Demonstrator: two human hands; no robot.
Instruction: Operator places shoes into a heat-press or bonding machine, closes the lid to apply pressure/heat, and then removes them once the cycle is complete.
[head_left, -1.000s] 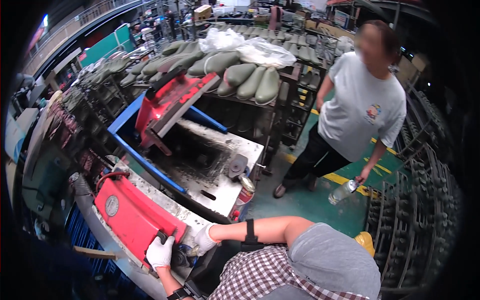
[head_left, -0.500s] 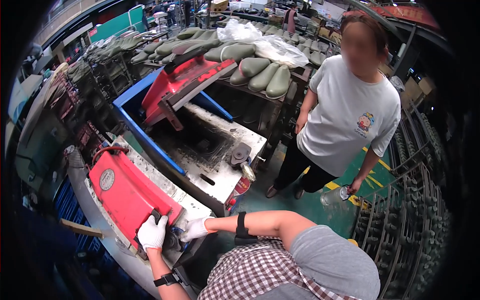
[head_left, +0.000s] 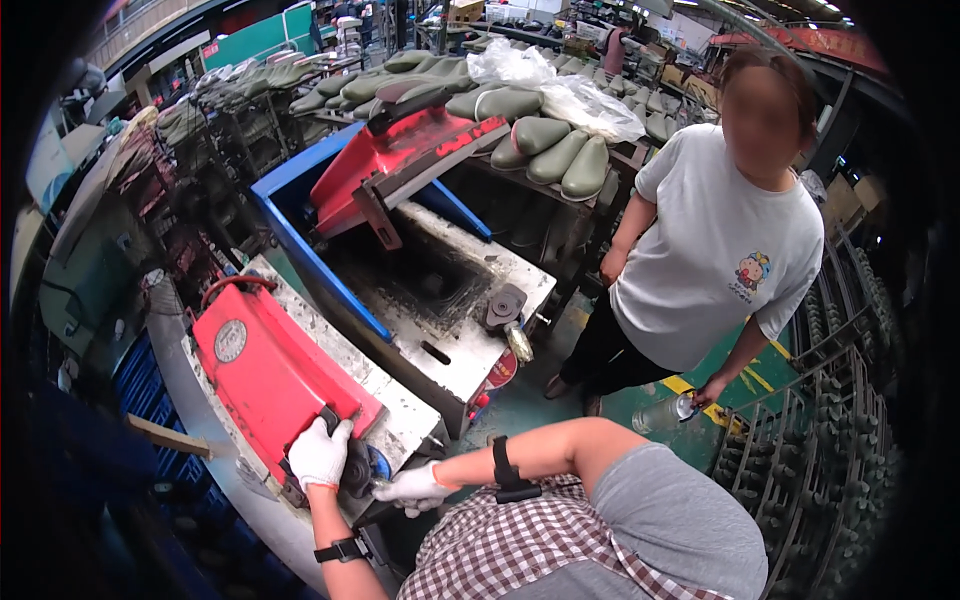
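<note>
My left hand (head_left: 320, 455), in a white knit glove, is closed round the black handle (head_left: 329, 418) at the near end of a red machine cover (head_left: 270, 365). The cover lies lowered over a white, paint-worn machine top (head_left: 405, 425). Close to its near corner sits a dark round fitting (head_left: 358, 470) beside a blue ring (head_left: 379, 461). My right hand (head_left: 413, 487), gloved too, is at the machine's front edge just by that ring. Its fingers are curled, and what they grip is mostly hidden.
A second machine in a blue frame (head_left: 320, 270) stands beyond, its red cover (head_left: 395, 165) raised. Green shoe lasts (head_left: 560, 155) and clear plastic (head_left: 580, 100) fill a rack behind. At right, a person (head_left: 720, 240) holds a clear container (head_left: 660, 412), near racks of dark parts (head_left: 810, 460).
My right hand has drawn back from the round fitting toward the machine's front edge, uncovering the blue ring. My left hand stays on the handle. The whole view has shifted slightly.
</note>
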